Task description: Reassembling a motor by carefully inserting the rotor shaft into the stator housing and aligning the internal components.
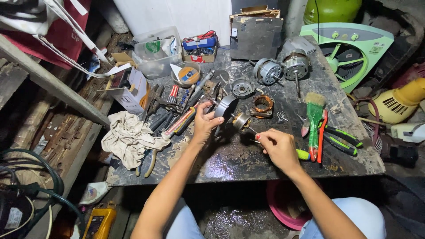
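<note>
Metal rotor [241, 120] between hands, copper stator [264, 105] behind, pliers [340, 140] right

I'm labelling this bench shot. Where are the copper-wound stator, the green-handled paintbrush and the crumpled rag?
copper-wound stator [264, 105], head view, on its orange winding ring.
green-handled paintbrush [314, 118], head view, on the green handle below the bristles.
crumpled rag [128, 138], head view, on the middle of the cloth.

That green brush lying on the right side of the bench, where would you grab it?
Probably by the green handle of the brush, coming from above. It lies flat, bristles pointing away from the person, between red-handled and green-and-black pliers, so pinch its narrow sides. The right hand is nearest.
</note>
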